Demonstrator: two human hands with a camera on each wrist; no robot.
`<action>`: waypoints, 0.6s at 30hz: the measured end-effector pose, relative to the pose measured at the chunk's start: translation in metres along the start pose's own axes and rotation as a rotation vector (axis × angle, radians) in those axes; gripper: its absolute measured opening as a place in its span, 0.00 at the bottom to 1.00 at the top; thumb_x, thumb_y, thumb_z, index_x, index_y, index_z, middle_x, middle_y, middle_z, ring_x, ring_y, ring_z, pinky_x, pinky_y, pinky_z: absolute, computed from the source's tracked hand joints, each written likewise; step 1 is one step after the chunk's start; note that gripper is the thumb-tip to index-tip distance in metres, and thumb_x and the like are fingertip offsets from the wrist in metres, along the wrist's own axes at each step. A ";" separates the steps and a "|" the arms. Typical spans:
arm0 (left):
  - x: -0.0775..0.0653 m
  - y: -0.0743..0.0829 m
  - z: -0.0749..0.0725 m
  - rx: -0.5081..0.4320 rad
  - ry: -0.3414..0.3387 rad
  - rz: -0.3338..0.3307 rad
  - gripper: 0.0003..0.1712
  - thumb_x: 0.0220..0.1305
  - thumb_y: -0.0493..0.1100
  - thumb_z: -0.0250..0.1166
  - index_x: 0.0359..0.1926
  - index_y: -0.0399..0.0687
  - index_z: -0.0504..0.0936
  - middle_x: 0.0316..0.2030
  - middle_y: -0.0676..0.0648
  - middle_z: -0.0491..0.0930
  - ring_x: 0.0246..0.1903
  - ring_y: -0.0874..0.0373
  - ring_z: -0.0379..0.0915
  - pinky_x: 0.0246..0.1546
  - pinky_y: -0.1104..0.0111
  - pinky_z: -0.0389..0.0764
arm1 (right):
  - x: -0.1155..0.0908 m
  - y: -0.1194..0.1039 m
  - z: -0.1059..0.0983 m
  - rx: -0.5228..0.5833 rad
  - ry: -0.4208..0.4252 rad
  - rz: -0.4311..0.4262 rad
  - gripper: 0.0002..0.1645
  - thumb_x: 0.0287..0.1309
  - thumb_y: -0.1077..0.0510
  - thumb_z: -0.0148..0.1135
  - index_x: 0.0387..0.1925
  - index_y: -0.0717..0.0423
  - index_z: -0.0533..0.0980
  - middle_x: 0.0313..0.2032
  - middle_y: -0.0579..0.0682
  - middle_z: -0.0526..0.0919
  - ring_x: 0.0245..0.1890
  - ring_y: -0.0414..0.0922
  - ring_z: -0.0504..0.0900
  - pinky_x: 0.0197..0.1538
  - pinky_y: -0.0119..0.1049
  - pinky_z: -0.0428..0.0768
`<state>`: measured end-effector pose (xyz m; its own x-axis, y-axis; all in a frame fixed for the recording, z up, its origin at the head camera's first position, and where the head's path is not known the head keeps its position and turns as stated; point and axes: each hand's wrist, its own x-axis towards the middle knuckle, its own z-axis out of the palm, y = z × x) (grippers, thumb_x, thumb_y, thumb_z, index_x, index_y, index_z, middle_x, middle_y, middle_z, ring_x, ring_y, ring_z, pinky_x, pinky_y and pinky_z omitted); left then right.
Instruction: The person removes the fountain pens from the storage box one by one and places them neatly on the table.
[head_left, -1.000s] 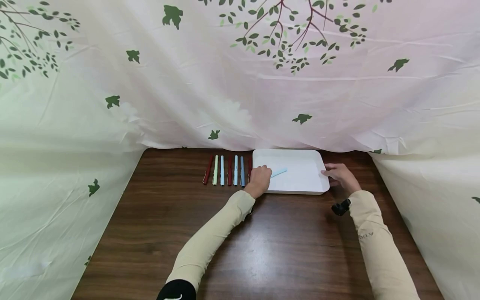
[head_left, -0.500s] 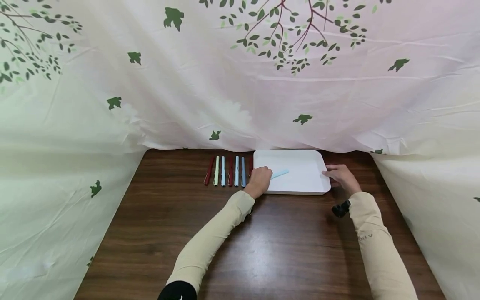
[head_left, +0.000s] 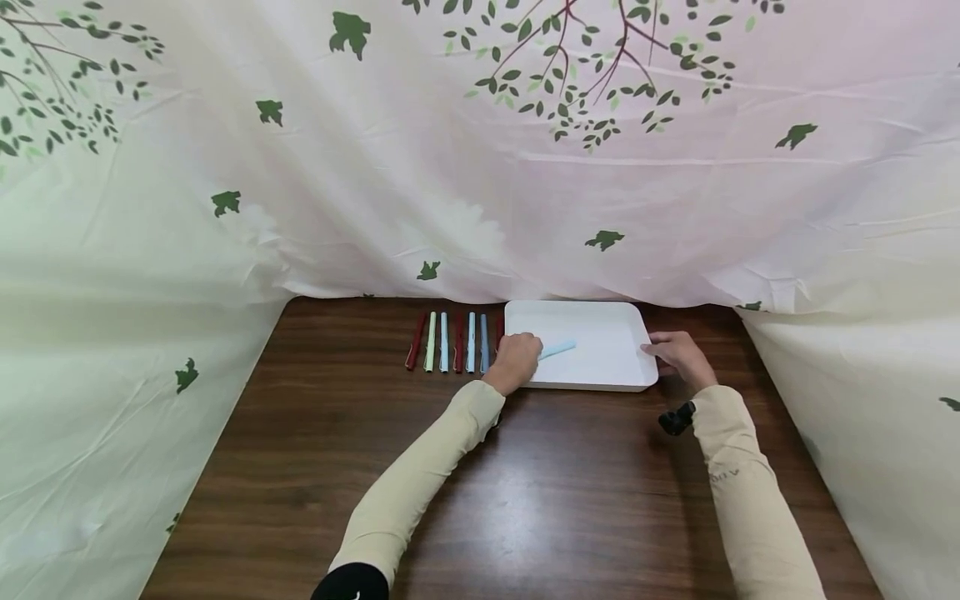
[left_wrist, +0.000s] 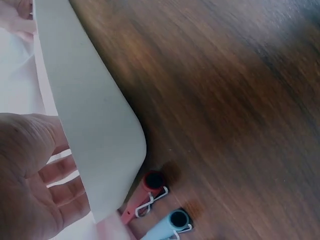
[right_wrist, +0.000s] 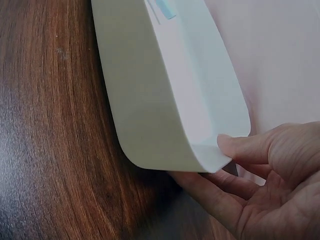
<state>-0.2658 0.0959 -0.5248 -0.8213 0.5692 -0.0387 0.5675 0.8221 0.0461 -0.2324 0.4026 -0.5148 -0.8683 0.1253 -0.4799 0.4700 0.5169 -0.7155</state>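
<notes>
A white shallow tray [head_left: 607, 333] stands at the back of the table. My left hand [head_left: 517, 362] reaches over its left front corner, fingers curled at one end of a light blue pen [head_left: 558, 348]. The pen slants over the tray floor, its far end showing in the right wrist view. In the left wrist view the tray's front wall [left_wrist: 95, 100] hides the left fingertips and the pen. At the tray's right end my right hand [head_left: 681, 357] grips the rim. The right wrist view shows its thumb [right_wrist: 227, 142] inside and fingers underneath the tray [right_wrist: 145, 100].
Left of the tray lies a row of pens: dark red [head_left: 416, 342], light green [head_left: 430, 342], light blue [head_left: 444, 342] and several more. The one nearest the tray, a red pen [left_wrist: 142, 197], is partly hidden in the head view. A printed curtain [head_left: 480, 183] hangs behind the table.
</notes>
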 end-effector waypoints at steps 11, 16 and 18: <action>-0.005 -0.011 -0.012 -0.156 0.092 0.012 0.09 0.69 0.41 0.59 0.40 0.52 0.87 0.30 0.51 0.80 0.25 0.62 0.70 0.21 0.72 0.68 | 0.000 -0.006 0.003 -0.033 0.029 0.038 0.35 0.69 0.56 0.54 0.70 0.71 0.59 0.66 0.72 0.65 0.50 0.55 0.80 0.45 0.44 0.84; -0.009 -0.019 -0.018 -0.250 0.133 -0.025 0.08 0.67 0.44 0.63 0.41 0.50 0.87 0.29 0.51 0.78 0.24 0.62 0.69 0.19 0.72 0.69 | 0.002 -0.006 0.003 -0.018 0.019 0.069 0.36 0.69 0.55 0.54 0.71 0.70 0.58 0.68 0.71 0.63 0.53 0.55 0.77 0.48 0.45 0.84; -0.011 -0.023 -0.019 -0.281 0.152 -0.032 0.08 0.66 0.44 0.64 0.41 0.49 0.87 0.29 0.50 0.79 0.24 0.61 0.70 0.19 0.72 0.70 | 0.001 -0.006 0.003 -0.014 0.016 0.069 0.36 0.69 0.55 0.54 0.71 0.70 0.57 0.68 0.71 0.63 0.51 0.53 0.78 0.47 0.44 0.84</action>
<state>-0.2706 0.0707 -0.5059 -0.8499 0.5165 0.1043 0.5202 0.7909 0.3223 -0.2361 0.3974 -0.5125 -0.8362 0.1747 -0.5199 0.5270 0.5185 -0.6734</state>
